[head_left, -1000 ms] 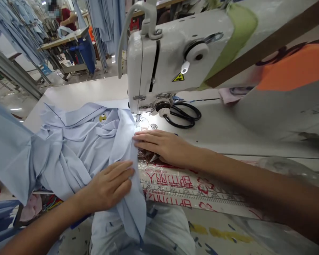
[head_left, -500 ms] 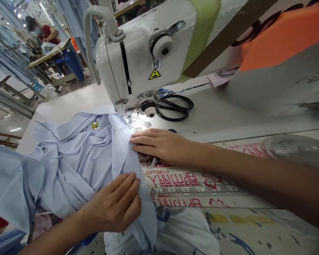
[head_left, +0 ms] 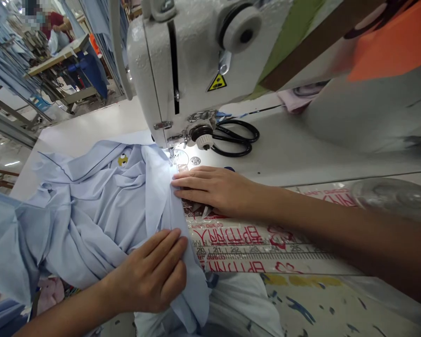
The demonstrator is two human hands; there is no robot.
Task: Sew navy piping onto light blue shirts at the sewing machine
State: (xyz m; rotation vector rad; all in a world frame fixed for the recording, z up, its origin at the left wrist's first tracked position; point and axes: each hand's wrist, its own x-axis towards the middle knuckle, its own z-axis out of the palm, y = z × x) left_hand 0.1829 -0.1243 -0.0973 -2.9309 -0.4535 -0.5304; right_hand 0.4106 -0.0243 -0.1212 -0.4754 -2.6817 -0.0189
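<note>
My right hand (head_left: 210,189) lies flat, its fingertips on the folded edge of a light-blue garment (head_left: 91,206), just in front of the presser foot (head_left: 171,157). My left hand (head_left: 150,271) rests on the same fold nearer me, with the cloth running under its palm and its thumb hidden. The white industrial sewing machine head (head_left: 175,70) stands above the cloth, and the needle is partly hidden by the fold and the glare. A small yellow cartoon patch (head_left: 122,160) shows on the garment.
Black-handled scissors (head_left: 235,142) lie on the white machine table (head_left: 91,119) behind my right hand. A measuring scale under clear plastic (head_left: 263,252) runs along the table's front. Farther back, a co-worker's torso (head_left: 56,23) stands at another workbench (head_left: 58,58) among hanging blue garments.
The view has swung, placing the machine further left in the picture. My left hand now sits lower along the fold, farther from the needle. My right hand stays at the cloth edge.
</note>
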